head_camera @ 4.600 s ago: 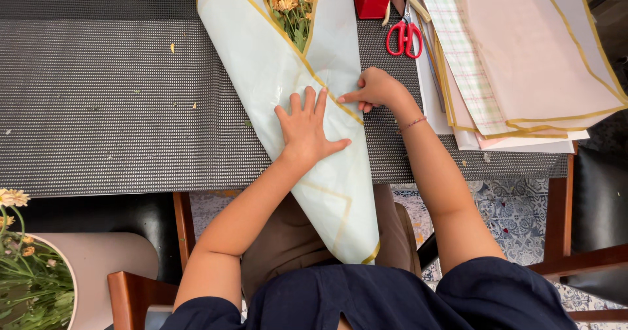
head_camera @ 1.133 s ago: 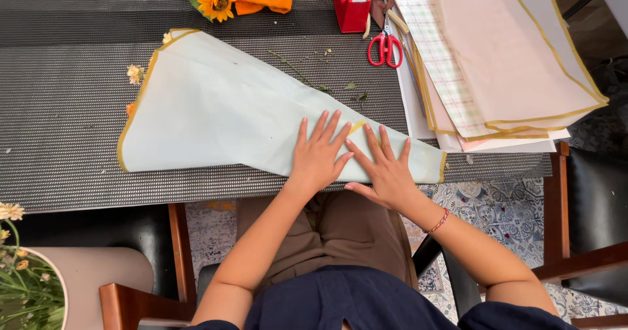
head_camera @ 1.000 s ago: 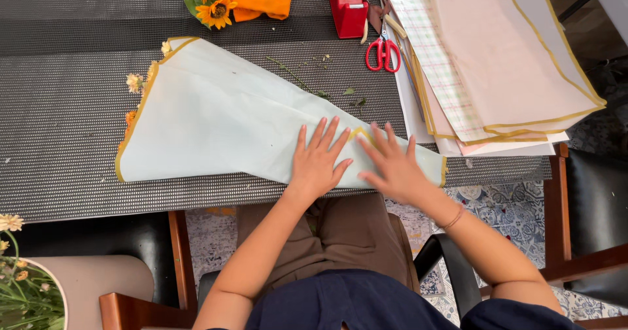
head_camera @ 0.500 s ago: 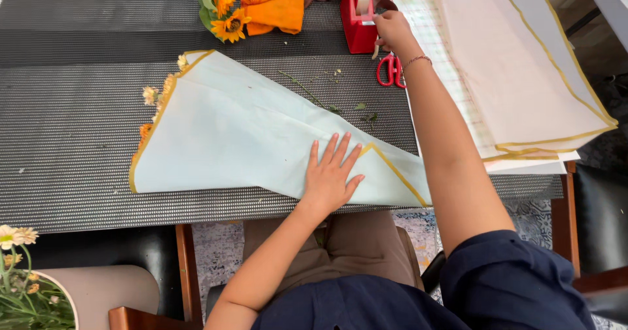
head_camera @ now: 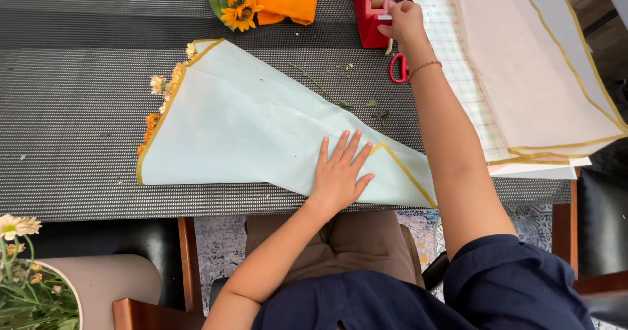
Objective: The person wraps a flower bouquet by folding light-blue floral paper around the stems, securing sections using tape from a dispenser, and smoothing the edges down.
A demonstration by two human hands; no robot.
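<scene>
A pale blue wrapping paper cone [head_camera: 248, 127] with a yellow border lies sideways on the dark mesh table [head_camera: 72, 114]. Small orange and white flowers [head_camera: 160, 98] peek out at its wide left end. My left hand [head_camera: 340, 170] presses flat on the cone near its narrow end, fingers spread. My right hand [head_camera: 402, 19] reaches far across to the red tape dispenser [head_camera: 369, 13] at the table's back, fingers at the tape strip.
Red-handled scissors [head_camera: 398, 68] lie under my right wrist. A stack of wrapping sheets [head_camera: 543, 68] covers the right side. Orange flowers and orange paper [head_camera: 268, 0] sit at the back. A pot of daisies [head_camera: 23, 284] stands at the lower left beside a chair [head_camera: 140, 310].
The cone was turned from lengthwise to sideways. My right hand left the cone and reached up to the tape dispenser. My left hand stays pressing the paper.
</scene>
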